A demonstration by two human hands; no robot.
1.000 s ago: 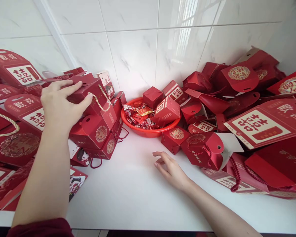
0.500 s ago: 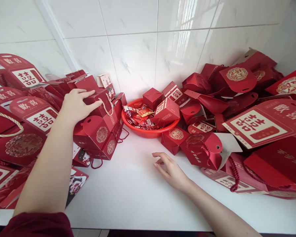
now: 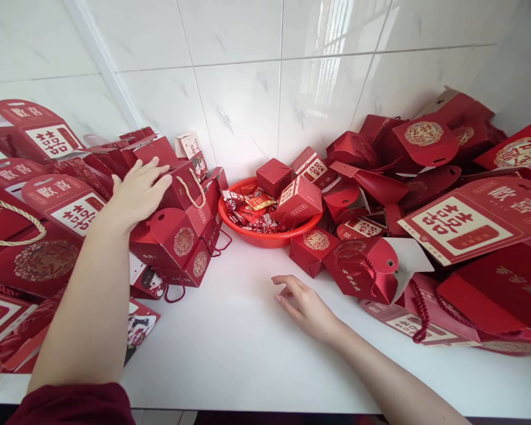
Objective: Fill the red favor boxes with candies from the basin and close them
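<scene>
My left hand is over the left pile of red gift boxes, fingers spread, nothing gripped. Just beneath it is a red gift box with a gold round emblem, stacked on another box; I cannot tell whether the hand touches it. Beside the fingers stands a box with a cream rope handle. My right hand hovers or rests above the white table, fingers loosely curved and apart, holding nothing. Its nearest thing is a small red box next to the red plastic basin.
Inside the basin lie wrapped candies and a few red boxes. A large heap of red boxes fills the right side, some with rope handles. More boxes crowd the left edge. A white tiled wall stands behind.
My left hand has shifted slightly left and its fingers have spread, moving off the box near the rope handle. My right hand stays almost where it was.
</scene>
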